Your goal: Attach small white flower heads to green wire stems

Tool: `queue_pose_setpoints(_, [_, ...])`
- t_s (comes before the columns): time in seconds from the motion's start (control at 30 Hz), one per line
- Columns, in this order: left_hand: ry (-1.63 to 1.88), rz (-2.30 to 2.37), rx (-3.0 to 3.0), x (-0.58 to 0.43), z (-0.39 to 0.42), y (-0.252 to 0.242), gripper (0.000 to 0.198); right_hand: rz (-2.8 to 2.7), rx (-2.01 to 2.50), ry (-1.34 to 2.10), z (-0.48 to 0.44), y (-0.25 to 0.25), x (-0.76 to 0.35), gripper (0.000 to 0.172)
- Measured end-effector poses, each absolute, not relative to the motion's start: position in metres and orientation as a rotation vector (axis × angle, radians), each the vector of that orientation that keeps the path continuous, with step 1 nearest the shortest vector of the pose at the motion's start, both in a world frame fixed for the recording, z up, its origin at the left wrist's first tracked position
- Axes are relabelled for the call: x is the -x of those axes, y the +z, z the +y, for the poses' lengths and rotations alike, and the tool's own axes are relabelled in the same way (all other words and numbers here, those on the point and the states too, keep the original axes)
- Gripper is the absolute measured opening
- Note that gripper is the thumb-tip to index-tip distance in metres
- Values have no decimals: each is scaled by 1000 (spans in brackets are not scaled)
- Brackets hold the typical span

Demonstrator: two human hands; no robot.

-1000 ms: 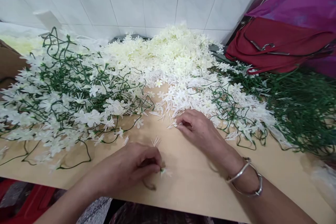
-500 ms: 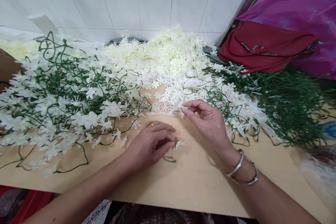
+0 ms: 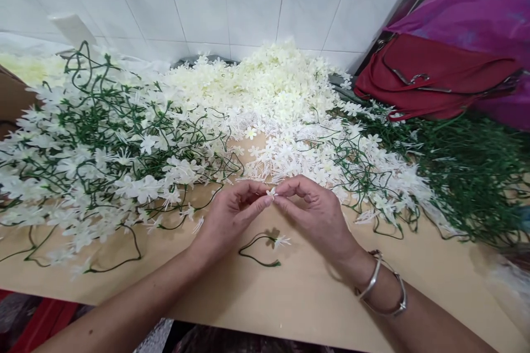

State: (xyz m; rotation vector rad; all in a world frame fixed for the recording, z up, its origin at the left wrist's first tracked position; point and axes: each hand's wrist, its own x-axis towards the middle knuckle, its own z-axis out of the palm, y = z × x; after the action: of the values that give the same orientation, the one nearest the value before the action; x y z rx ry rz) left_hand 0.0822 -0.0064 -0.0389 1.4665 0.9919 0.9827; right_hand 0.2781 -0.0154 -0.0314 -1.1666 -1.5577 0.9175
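Observation:
My left hand and my right hand meet fingertip to fingertip above the table. Pinched between them is a small white artificial flower, partly covered by the fingers. Below the hands, a green artificial stem lies bent on the table, with a white stamen piece at its upper end. Just beyond my fingers spreads a heap of loose white flowers and stamens. To the left of my left hand is a large pile of white flowers on green stems.
A pale-yellow flower heap stands against the tiled wall. Bare green stems fill the right side, with a red handbag and a purple bag behind. The tan tabletop ends close in front of me.
My left hand has lifted from the stem and moved up. My right hand has come slightly down and left with the flower, and both hands now meet on it. The stem lies uncovered.

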Motion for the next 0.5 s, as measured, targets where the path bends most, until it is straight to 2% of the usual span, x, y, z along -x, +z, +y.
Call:
queue_pose_setpoints(0.17, [997, 1016, -1452, -83, -9, -46, 29, -1666, 1210, 726, -16, -29, -275, 9])
queue_pose_setpoints(0.3, [1123, 1071, -1406, -85, -10, -47, 18, -1686, 1203, 635, -14, -29, -281, 8])
queue_pose_setpoints(0.5, [1282, 1117, -1216, -85, -8, -40, 15, -1728, 1226, 252, 3, -30, -297, 12])
